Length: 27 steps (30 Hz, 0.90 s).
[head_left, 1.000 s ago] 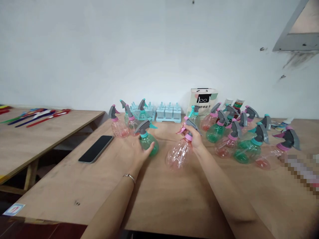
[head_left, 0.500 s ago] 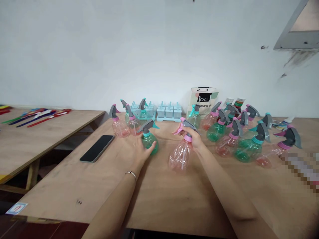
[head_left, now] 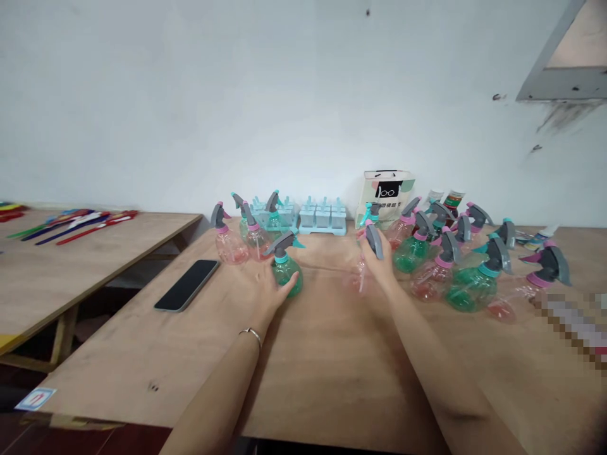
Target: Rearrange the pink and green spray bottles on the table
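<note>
My left hand (head_left: 272,287) is wrapped round the lower body of a green spray bottle (head_left: 287,268) with a grey and turquoise head. Its thumb lies across the front, while its other fingers are partly hidden at the side. My right hand (head_left: 380,262) grips a clear pink spray bottle (head_left: 359,282) at its grey and pink head. That bottle is blurred by motion, and its neck is partly covered by the fingers. Just behind it stands another spray bottle (head_left: 372,218) with a turquoise collar.
Several pink and green spray bottles (head_left: 467,287) crowd the right side; a smaller group (head_left: 231,245) stands back left. Pale blue ice-pop moulds (head_left: 323,218) and a paper bag (head_left: 386,196) line the wall. A phone (head_left: 187,285) lies left. Coloured strips (head_left: 78,225) lie on the neighbouring table.
My right hand has carried the pink spray bottle away from me and slightly right, toward the back of the table. My left hand stays on the green bottle.
</note>
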### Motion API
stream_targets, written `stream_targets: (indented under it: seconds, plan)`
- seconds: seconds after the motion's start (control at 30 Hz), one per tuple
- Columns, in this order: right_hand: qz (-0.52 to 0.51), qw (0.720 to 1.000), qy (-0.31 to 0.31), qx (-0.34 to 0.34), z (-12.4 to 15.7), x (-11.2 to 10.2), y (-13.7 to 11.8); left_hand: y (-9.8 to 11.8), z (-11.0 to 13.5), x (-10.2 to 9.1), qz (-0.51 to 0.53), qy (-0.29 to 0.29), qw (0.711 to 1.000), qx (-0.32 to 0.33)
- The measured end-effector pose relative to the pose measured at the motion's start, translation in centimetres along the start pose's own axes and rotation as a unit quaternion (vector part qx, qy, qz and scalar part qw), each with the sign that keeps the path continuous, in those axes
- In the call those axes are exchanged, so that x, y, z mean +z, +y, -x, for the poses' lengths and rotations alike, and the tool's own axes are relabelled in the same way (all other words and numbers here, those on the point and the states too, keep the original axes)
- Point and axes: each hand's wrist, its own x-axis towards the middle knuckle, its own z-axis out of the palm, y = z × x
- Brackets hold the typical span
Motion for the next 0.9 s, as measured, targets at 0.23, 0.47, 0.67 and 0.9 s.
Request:
stream_targets:
  seconds: [0.23, 0.47, 0.67, 0.9]
  plan:
    - [0.118, 0.984, 0.119, -0.063, -2.0, -1.8, 4.4, 0.1, -0.2, 0.0, 0.014, 0.000, 1.000, 0.006]
    - [0.228, 0.957, 0.155, -0.095, -1.0, -1.4, 9.6, 0.1, -0.2, -0.4, 0.016, -0.016, 1.000, 0.012]
    - [0.307, 0.933, 0.146, -0.119, -0.1, -1.8, 13.2, 0.2, -0.3, -0.2, 0.029, -0.020, 0.999, 0.012]
    - [0.337, 0.919, 0.167, -0.116, 0.1, -2.2, 14.2, 0.3, -0.1, -0.6, 0.032, -0.073, 0.996, 0.043]
